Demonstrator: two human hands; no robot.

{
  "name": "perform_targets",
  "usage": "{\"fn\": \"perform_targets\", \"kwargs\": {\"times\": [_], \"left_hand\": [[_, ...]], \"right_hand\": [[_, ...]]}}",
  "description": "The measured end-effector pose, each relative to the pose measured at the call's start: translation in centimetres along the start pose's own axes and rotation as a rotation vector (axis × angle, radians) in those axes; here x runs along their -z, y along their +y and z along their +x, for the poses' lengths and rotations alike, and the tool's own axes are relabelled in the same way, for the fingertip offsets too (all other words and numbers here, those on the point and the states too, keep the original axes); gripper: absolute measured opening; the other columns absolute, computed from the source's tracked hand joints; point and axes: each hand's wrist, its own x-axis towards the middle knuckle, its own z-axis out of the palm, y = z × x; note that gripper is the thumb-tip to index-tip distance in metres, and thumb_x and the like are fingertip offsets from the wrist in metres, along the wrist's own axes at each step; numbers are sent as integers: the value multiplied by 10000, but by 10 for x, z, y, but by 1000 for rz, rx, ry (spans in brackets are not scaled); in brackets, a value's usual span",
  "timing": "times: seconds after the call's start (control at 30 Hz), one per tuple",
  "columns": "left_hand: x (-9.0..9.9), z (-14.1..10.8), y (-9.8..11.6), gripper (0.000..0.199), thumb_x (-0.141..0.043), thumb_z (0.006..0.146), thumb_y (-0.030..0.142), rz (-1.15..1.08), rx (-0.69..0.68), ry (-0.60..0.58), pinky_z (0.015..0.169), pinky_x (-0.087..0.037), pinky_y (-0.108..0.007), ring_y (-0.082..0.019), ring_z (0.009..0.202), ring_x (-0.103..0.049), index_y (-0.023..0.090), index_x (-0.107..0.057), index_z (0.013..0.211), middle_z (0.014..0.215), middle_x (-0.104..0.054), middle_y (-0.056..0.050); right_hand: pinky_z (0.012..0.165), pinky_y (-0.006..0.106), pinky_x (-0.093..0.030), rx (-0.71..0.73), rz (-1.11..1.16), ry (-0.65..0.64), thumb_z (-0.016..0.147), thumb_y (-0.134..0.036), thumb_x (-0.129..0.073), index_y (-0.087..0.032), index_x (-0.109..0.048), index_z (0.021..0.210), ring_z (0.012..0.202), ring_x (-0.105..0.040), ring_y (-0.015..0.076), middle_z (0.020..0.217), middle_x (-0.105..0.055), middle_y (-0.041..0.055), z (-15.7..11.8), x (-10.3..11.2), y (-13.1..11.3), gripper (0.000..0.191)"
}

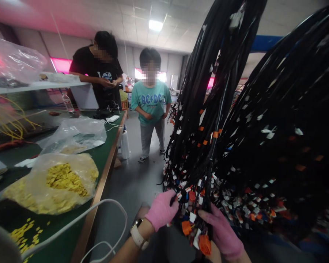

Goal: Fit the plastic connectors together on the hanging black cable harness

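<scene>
Thick bundles of black wire harnesses (222, 84) hang in front of me on the right, their lower ends crowded with small white, orange, blue and red connectors. My right hand (222, 232), in a pink glove, closes round the lower part of one black harness, thumb across its front. An orange connector (205, 244) and a white connector (192, 217) dangle beside that thumb. My left hand (163, 210), gloved in pink with a watch (138, 235) at the wrist, curls its fingers at the left edge of the wire ends. Dark wire shows between its thumb and fingers.
At left runs a green-topped bench (109, 146) bearing a clear bag of yellow pieces (65, 180), with loose ones nearby. A white cable (112, 201) loops past the bench edge. Two people stand ahead, one in a teal shirt (150, 98), one in black (98, 73). More harnesses (290, 146) hang right.
</scene>
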Motion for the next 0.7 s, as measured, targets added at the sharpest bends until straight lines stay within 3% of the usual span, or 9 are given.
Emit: {"fn": "perform_targets", "kwargs": {"times": [0.07, 0.13, 0.2, 0.33, 0.4, 0.47, 0.53, 0.6, 0.7], "left_hand": [[3, 4, -6, 155, -453, 801, 219, -15, 15, 84, 611, -325, -231, -123, 649, -475, 190, -604, 786, 688, -577, 16], [4, 6, -10, 158, -458, 818, 236, -54, 9, 102, 641, -348, -235, -132, 683, -509, 197, -611, 819, 729, -609, 10], [4, 7, -12, 155, -470, 825, 252, -89, -7, 110, 671, -374, -242, -142, 718, -534, 201, -617, 838, 765, -624, 4], [3, 4, -7, 161, -595, 756, 250, -60, -76, 314, 852, -397, -304, -193, 942, -540, 216, -626, 910, 963, -615, -25], [5, 1, -1, 125, -597, 770, 267, -68, -127, 356, 864, -394, -301, -191, 942, -537, 209, -632, 875, 944, -614, -25], [6, -3, 6, 146, -535, 823, 299, -132, -159, 218, 774, -408, -264, -159, 816, -552, 200, -641, 807, 821, -623, -7], [4, -7, 12, 180, -530, 821, 324, -192, -168, -6, 669, -396, -230, -136, 717, -538, 194, -647, 777, 731, -610, 14], [-1, -11, 15, 157, -612, 744, 337, -193, -146, -180, 595, -367, -211, -124, 662, -505, 190, -639, 794, 691, -581, 32], [-8, -13, 13, 211, -656, 648, 273, -121, -138, -262, 554, -327, -205, -106, 614, -436, 188, -596, 832, 683, -532, 51]], "right_hand": [[1007, 472, -405, -23, -6, 53, 754, -376, -667, -230, -725, 982, 1092, -590, 301, 1081, -709, 80, 1, 7, 11, 277], [1072, 446, -332, -3, -58, 124, 655, -399, -753, -234, -753, 869, 1164, -538, 312, 1069, -714, 72, 1, 11, 19, 269], [1066, 429, -347, -6, -46, 163, 592, -413, -793, -239, -759, 809, 1161, -540, 322, 1015, -729, 74, -1, 10, 22, 280], [977, 479, -438, -22, 141, 122, 791, -417, -626, -247, -668, 1105, 1103, -591, 304, 1113, -694, 88, -6, -1, 23, 360], [1030, 496, -382, 47, 79, 144, 762, -388, -666, -260, -680, 1086, 1138, -566, 314, 1123, -692, 74, -8, -1, 27, 349], [1109, 479, -268, 138, -30, 191, 637, -332, -778, -272, -729, 985, 1194, -514, 333, 1124, -695, 52, -8, 3, 34, 356], [1137, 467, -205, 194, -134, 217, 594, -318, -801, -283, -743, 951, 1220, -484, 340, 1140, -689, 37, -9, 6, 42, 363], [1119, 492, -233, 182, -191, 227, 665, -375, -743, -283, -729, 993, 1205, -496, 336, 1169, -675, 39, -9, 6, 45, 341], [1045, 507, -340, 93, -185, 173, 769, -395, -646, -251, -658, 1130, 1135, -550, 316, 1179, -664, 75, -11, -2, 40, 389]]}}
